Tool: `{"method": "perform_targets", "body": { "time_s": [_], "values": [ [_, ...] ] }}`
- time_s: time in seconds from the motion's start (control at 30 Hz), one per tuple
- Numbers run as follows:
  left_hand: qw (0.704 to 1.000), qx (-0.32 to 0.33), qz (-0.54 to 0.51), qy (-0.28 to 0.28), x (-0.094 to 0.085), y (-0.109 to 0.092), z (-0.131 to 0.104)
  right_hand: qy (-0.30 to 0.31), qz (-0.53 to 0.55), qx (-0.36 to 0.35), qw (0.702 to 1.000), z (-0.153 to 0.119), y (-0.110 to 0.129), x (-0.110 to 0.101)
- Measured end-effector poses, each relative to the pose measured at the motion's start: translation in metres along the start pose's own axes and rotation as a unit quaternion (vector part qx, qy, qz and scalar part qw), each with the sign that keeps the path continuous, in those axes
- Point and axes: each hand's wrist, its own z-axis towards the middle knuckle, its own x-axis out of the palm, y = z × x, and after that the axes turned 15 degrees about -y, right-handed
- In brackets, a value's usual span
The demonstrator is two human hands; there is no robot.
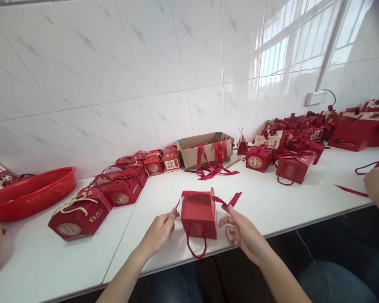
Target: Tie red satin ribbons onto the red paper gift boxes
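Observation:
A small red gift box (198, 214) stands near the table's front edge, its dark red cord handle (197, 256) hanging down in front. Across its top runs a red ribbon (196, 194), passing by a round tab at the right side. On the left of the box, my left hand (160, 229) pinches one ribbon end between thumb and fingers. To the right, my right hand (241, 229) holds the other ribbon part between thumb and index finger, its remaining fingers loosely curled beside the box. The ribbon's free tip sticks up beyond my right fingertips.
Behind the box sits a cardboard box (205, 156) with red ribbons draped over it. Red boxes (123, 187) line the left, beside a red basin (34, 193). Many finished-looking boxes (292, 168) stand at right. Other people's arms reach in at both sides.

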Motion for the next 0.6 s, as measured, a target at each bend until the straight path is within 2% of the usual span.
{"method": "perform_targets", "body": {
  "time_s": [0.03,0.13,0.23,0.3,0.37,0.47,0.6],
  "values": [
    [1.000,-0.008,-0.028,0.002,0.005,-0.002,0.000,0.002,0.098,0.025,0.995,0.004,0.002,0.002],
    [0.985,-0.062,-0.156,-0.036,0.014,-0.010,0.009,-0.005,0.316,0.063,0.947,0.015,0.014,0.007],
    [0.927,-0.113,-0.342,-0.109,0.011,-0.023,0.021,-0.038,0.387,0.023,0.921,0.022,0.033,0.010],
    [0.882,-0.120,-0.433,-0.145,0.003,-0.033,0.028,-0.055,0.386,-0.008,0.921,0.024,0.045,0.010],
    [0.853,-0.114,-0.481,-0.169,-0.006,-0.041,0.033,-0.068,0.367,-0.041,0.927,0.024,0.055,0.011],
    [0.836,-0.092,-0.507,-0.189,-0.018,-0.050,0.036,-0.078,0.309,-0.113,0.941,0.021,0.064,0.014],
    [0.829,-0.082,-0.515,-0.203,-0.026,-0.056,0.034,-0.089,0.195,-0.218,0.952,0.016,0.067,0.018]
  ]
}}
